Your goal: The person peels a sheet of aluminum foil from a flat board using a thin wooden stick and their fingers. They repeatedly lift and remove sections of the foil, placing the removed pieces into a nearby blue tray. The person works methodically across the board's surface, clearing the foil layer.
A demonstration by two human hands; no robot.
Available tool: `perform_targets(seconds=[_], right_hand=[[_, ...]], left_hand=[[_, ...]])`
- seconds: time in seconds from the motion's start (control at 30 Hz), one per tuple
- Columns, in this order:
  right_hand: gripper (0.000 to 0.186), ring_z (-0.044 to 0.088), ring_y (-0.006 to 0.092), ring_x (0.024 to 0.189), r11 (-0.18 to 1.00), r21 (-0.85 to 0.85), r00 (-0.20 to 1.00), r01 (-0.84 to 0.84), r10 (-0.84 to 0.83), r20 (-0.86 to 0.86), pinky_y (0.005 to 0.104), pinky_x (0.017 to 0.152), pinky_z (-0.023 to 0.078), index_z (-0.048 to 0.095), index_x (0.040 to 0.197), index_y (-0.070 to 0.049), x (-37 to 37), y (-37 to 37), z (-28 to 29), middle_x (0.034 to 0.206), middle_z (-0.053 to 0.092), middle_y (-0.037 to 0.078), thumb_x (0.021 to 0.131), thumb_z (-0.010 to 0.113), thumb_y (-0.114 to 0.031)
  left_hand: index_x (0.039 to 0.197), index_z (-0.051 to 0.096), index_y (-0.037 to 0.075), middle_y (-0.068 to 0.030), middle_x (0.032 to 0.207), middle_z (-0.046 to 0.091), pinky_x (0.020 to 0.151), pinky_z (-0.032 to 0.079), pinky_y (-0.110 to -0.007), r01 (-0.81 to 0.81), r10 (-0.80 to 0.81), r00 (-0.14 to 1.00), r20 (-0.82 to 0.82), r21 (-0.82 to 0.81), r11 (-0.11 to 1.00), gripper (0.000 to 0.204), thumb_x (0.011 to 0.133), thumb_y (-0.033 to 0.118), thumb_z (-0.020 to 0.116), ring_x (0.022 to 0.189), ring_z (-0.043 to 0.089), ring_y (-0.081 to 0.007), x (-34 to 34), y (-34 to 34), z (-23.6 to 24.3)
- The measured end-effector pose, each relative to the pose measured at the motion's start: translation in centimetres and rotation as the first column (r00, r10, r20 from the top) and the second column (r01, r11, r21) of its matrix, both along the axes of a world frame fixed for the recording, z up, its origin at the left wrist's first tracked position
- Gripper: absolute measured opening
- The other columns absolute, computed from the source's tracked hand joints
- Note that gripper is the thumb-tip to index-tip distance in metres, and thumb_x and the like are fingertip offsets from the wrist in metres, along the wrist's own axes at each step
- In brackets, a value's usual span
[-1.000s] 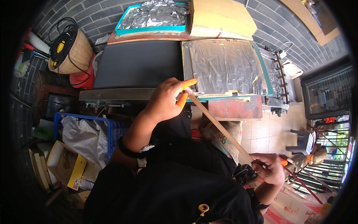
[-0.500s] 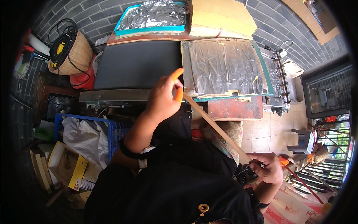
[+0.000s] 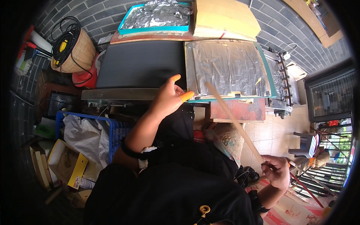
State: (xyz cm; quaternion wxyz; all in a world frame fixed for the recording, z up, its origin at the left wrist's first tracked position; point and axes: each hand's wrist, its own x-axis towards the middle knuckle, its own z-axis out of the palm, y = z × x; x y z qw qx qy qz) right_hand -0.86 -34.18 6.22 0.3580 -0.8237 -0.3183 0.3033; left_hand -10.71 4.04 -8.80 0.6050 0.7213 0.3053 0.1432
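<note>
Our left hand hangs with fingers loosely spread, orange caps on thumb and forefinger, holding nothing, above the long grey metal bench edge. At its three o'clock is the free tip of the long pale wooden stick, which slants toward five o'clock into our right hand, pinching its lower end.

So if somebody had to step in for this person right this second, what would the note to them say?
Left hand: open and raised, orange covers on thumb and a fingertip, holding nothing, just off the stick's far end.
Right hand: gripping the near end of a long thin wooden stick.
The stick slants up over the foil-covered board on the bench; its tip is free.
Done or left: cannot tell from this view.
</note>
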Motion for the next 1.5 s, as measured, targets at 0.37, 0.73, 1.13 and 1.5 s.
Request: perform_targets(seconds=[0.37, 0.73, 1.13, 1.5], right_hand=[[0.032, 0.055, 0.0078, 0.056, 0.999, 0.01, 0.998, 0.054, -0.054, 0.012, 0.0227, 0.054, 0.045, 0.064, 0.11, 0.007, 0.0, 2.6, -1.7, 0.069, 0.064, 0.007, 0.078, 0.06, 0.014], [0.031, 0.053, 0.0066, 0.058, 1.0, -0.008, 1.0, -0.006, 0.006, 0.009, 0.022, 0.055, 0.044, 0.064, 0.109, 0.005, 0.3, 2.8, -1.6, 0.069, 0.062, 0.005, 0.079, 0.062, 0.012], [0.031, 0.059, 0.0097, 0.064, 0.995, -0.022, 0.995, -0.096, 0.096, 0.004, 0.0253, 0.061, 0.049, 0.064, 0.11, 0.002, 0.8, 3.6, -1.1, 0.072, 0.064, 0.008, 0.079, 0.064, 0.01], [0.03, 0.06, 0.0097, 0.067, 0.998, 0.014, 0.998, 0.054, -0.053, -0.035, 0.0253, 0.063, 0.049, 0.064, 0.111, 0.003, 1.1, 3.1, -2.4, 0.073, 0.065, 0.01, 0.081, 0.062, 0.01]], left_hand=[[0.135, 0.04, -0.005, -0.0096, 0.1, 0.063, 0.076, 0.051, -0.033, -0.08, -0.004, 0.988, 0.154, 0.533, 0.842, 0.058, 0.084, 0.006, 0.065, 0.082, 0.061, -0.0205, 2.4, 1.8, 2.3], [0.136, 0.04, 0.0, -0.0106, 0.108, 0.064, 0.083, 0.05, -0.034, -0.044, -0.008, 0.996, 0.09, 0.562, 0.826, 0.054, 0.085, 0.003, 0.06, 0.091, 0.062, -0.0224, 4.2, 4.0, 4.3], [0.148, 0.028, 0.003, -0.0243, 0.134, 0.051, 0.102, 0.042, -0.039, 0.229, -0.117, 0.969, -0.219, 0.609, 0.76, 0.066, 0.083, -0.003, 0.041, 0.124, 0.05, -0.035, 9.3, 7.7, 4.1], [0.142, 0.037, 0.0, -0.0185, 0.116, 0.063, 0.094, 0.046, -0.04, 0.198, -0.133, 0.98, -0.148, 0.661, 0.724, 0.059, 0.084, -0.001, 0.047, 0.11, 0.057, -0.0342, 7.9, 7.4, 4.1]])
